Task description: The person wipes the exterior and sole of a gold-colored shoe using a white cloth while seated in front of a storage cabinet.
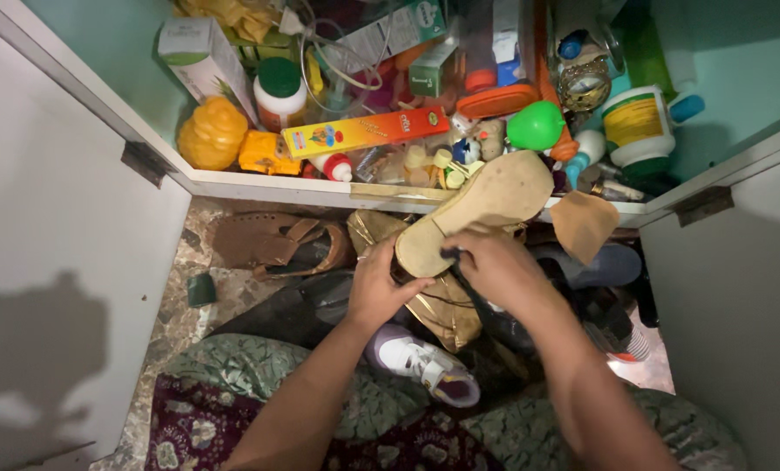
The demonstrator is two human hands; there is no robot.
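A tan sandal (482, 209) is held sole-up in front of an open cupboard. My left hand (379, 288) grips its heel end from below. My right hand (495, 266) closes over the sandal's side near the heel, with a dark strap or thin dark object under its fingers. A gold bag (447, 310) lies just beneath both hands. Below it sits a small white and purple shoe (425, 362).
The cupboard shelf (259, 185) holds bottles, boxes, a yellow jar (213, 133), a long orange box (366, 133) and a green ball (536, 125). Brown sandals (272, 242) and more shoes lie on the floor. White doors (58, 288) stand open on both sides.
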